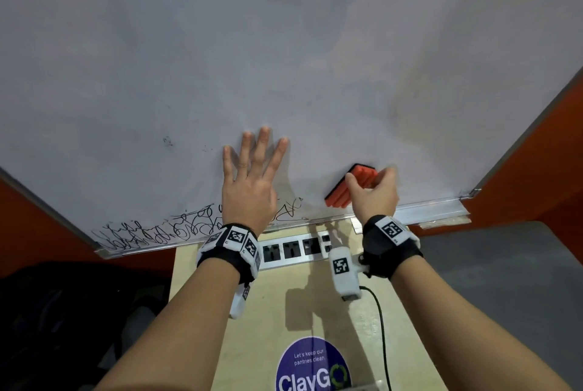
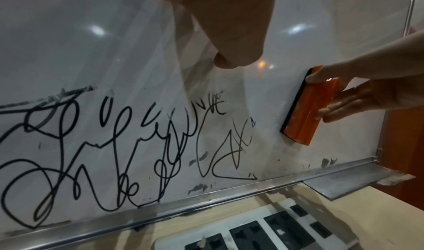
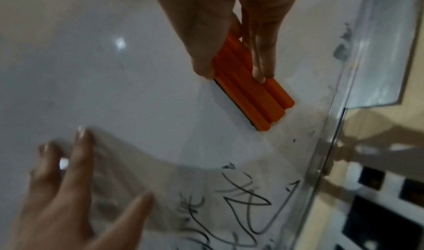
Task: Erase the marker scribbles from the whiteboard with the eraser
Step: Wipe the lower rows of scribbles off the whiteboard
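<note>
My right hand [image 1: 375, 193] grips the orange eraser [image 1: 350, 187] against the whiteboard [image 1: 284, 43], right of the scribbles [image 2: 114, 145]; my left hand [image 1: 249, 182] presses flat, fingers [image 1: 263, 144] spread.

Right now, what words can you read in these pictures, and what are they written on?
"Let's keep our pantries clean." on the round blue sticker on the table.
"ClayGO" in big letters on that same sticker, cut off at the picture's bottom.
The black scribbles on the whiteboard are loops, not words.
The square black-and-white codes on the wristbands carry no readable words.
</note>
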`<state>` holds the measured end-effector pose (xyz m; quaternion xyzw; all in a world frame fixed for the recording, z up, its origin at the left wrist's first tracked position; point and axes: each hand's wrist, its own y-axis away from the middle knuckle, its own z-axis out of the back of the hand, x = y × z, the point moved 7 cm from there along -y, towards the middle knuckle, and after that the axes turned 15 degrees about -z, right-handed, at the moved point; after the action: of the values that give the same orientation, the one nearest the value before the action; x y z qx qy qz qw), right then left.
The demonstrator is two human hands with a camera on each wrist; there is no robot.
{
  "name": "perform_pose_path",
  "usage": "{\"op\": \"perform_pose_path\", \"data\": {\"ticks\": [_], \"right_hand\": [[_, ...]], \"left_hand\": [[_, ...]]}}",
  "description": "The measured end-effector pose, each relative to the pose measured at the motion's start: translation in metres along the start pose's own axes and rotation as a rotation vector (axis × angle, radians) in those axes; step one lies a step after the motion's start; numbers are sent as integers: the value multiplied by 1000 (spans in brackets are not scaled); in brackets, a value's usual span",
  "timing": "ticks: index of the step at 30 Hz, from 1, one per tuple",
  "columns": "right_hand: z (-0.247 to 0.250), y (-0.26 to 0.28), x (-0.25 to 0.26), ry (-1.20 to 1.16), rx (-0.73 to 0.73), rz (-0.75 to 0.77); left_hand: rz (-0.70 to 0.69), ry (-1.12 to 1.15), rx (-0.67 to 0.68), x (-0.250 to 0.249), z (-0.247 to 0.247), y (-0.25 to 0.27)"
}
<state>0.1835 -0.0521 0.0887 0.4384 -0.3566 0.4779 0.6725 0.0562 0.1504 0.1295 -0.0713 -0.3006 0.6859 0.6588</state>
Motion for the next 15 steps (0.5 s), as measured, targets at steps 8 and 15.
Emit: {"op": "perform_pose_path", "data": {"ticks": [8, 15], "right_hand": [[-68, 37, -11, 152, 176, 161], [10, -44, -33, 129, 43, 60]], "left_hand": [[68, -9, 23, -9, 0, 0], [117, -28, 57, -12, -4, 1]]}}
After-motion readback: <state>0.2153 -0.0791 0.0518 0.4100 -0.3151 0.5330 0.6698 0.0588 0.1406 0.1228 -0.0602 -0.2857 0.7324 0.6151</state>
